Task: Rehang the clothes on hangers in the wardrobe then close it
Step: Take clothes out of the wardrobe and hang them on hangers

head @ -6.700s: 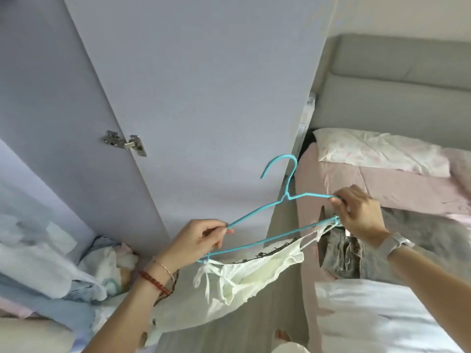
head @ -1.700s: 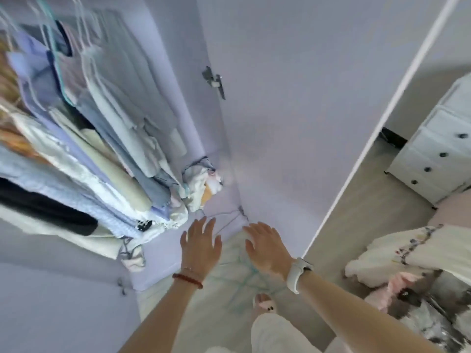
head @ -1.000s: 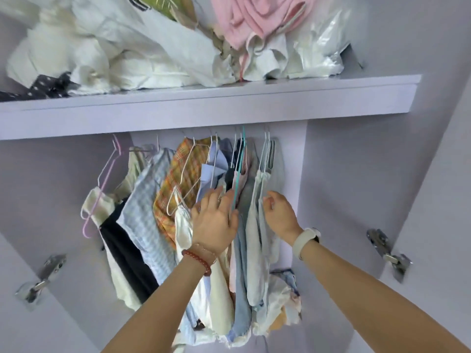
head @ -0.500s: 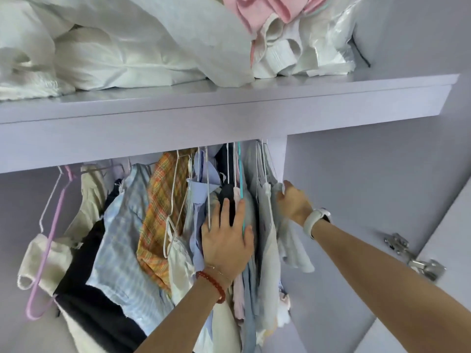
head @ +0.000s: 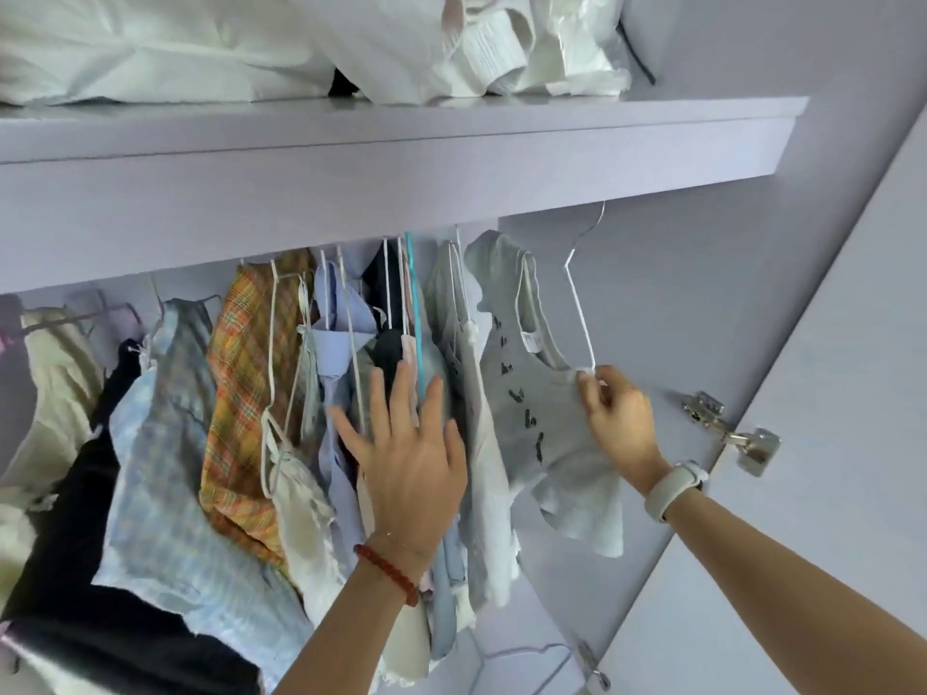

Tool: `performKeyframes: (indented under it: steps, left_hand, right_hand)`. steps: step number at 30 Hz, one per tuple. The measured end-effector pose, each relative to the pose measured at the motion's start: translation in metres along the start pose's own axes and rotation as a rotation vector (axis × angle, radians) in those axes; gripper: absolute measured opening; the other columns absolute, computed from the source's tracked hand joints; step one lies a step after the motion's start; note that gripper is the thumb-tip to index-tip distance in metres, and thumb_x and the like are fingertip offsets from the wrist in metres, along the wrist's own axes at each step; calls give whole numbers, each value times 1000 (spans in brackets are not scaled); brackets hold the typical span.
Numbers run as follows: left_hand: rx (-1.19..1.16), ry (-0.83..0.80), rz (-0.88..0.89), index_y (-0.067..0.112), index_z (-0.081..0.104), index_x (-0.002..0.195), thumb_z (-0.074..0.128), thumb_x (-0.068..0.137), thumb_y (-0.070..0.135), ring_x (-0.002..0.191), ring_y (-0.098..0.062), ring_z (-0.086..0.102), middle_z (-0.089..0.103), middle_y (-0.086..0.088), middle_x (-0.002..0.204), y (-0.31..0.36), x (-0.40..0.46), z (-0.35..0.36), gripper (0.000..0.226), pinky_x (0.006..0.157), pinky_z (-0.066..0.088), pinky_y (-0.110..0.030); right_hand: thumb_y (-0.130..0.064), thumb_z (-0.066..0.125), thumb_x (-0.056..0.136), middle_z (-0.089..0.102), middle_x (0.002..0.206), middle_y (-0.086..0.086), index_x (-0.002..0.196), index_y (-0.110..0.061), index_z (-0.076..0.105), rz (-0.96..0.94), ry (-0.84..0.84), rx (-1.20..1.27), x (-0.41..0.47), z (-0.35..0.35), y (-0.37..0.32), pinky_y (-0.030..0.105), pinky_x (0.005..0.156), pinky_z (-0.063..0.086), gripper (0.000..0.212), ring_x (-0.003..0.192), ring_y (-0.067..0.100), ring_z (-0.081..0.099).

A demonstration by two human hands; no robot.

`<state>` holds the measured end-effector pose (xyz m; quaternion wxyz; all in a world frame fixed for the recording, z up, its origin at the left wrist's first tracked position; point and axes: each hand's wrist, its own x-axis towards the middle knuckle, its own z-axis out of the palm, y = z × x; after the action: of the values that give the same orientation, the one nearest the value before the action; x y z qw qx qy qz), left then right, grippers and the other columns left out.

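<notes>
Pinching white hanger [head: 582, 313] with right hand [head: 619, 423], shirt [head: 547, 408] hanging downward, left hand [head: 406, 453] flat against clothes [head: 241, 393]

Two hands [head: 409, 474], one shelf [head: 401, 143], one teal hanger [head: 415, 313], one plaid garment [head: 246, 383], one black garment [head: 100, 494], one printed top [head: 542, 418], two hinges [head: 727, 428], one bead bracelet [head: 386, 574], one wristband [head: 674, 489]

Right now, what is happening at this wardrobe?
A person is sorting hung clothes. The left hand presses flat against the packed clothes, holding them aside. The right hand pinches the shoulder of a pale grey top on a white wire hanger at the right end. The wardrobe door is open.
</notes>
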<state>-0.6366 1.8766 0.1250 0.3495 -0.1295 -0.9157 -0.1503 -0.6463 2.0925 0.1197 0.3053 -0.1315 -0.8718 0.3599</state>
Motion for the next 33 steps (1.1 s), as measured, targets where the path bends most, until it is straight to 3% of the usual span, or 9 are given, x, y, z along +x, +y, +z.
performKeyframes:
  steps: [3, 6, 10, 14, 16, 18, 22, 27, 33]
  left_hand:
    - [-90, 86, 135, 16, 61, 116, 55, 81, 15, 134, -33, 35, 51, -11, 134, 33, -18, 5, 35, 106, 10, -64]
    - [-229, 18, 241, 15, 60, 118, 49, 85, 13, 133, -31, 37, 52, -10, 133, 73, -39, 16, 35, 107, 19, -63]
    - [-424, -283, 264, 4, 45, 133, 52, 87, 8, 133, -39, 32, 41, -19, 141, 123, -66, 37, 47, 103, 34, -58]
    - [-390, -649, 367, 13, 37, 139, 39, 97, 26, 142, -30, 15, 33, -6, 148, 175, -107, 62, 44, 111, 12, -52]
    - [-445, -755, 526, 10, 57, 116, 32, 97, 30, 130, -29, 41, 58, -6, 125, 207, -138, 65, 37, 103, 25, -53]
    - [-553, -847, 676, 4, 63, 89, 27, 92, 30, 92, -32, 63, 67, -12, 89, 241, -179, 62, 44, 83, 43, -48]
    - [-640, -1125, 788, 8, 59, 95, 38, 98, 20, 88, -28, 59, 62, -6, 94, 299, -264, 53, 24, 76, 45, -37]
    - [-860, -1156, 803, 8, 63, 85, 53, 91, 11, 76, -24, 61, 67, -3, 83, 365, -339, 15, 12, 70, 44, -32]
    - [-914, -1020, 1048, 8, 64, 76, 56, 80, 13, 68, -29, 60, 66, -4, 74, 399, -385, -15, 9, 71, 37, -35]
  right_hand:
    - [-28, 56, 90, 38, 42, -11, 85, -9, 61, 78, -37, 18, -42, -31, 40, 28, 58, 31, 20, 49, 11, 38]
    - [-25, 57, 89, 40, 45, -10, 84, -9, 63, 116, -102, -89, -87, -71, 72, 24, 55, 28, 18, 52, 17, 42]
    - [-25, 57, 90, 47, 46, 0, 85, -12, 68, 108, -182, -301, -155, -135, 106, 28, 54, 37, 18, 50, 25, 52]
    - [-34, 46, 85, 46, 37, -1, 63, -14, 64, 31, -153, -470, -235, -210, 137, 19, 38, 34, 34, 35, 23, 48]
    - [-33, 45, 85, 47, 39, -2, 57, -16, 57, 67, -130, -538, -280, -249, 159, 20, 35, 34, 35, 36, 19, 47]
    - [-32, 45, 84, 51, 43, -3, 55, -16, 53, 151, -90, -607, -329, -284, 181, 21, 33, 36, 34, 39, 19, 51]
    - [-26, 50, 82, 61, 64, 3, 64, -12, 62, 491, 69, -695, -422, -338, 214, 29, 43, 47, 26, 57, 23, 63]
    - [-22, 42, 87, 65, 82, 8, 91, -8, 67, 776, 270, -680, -515, -372, 215, 35, 72, 43, 29, 77, 29, 63]
    - [-24, 46, 94, 66, 101, 1, 108, -16, 61, 1042, 339, -494, -611, -344, 179, 34, 72, 50, 21, 87, 23, 63]
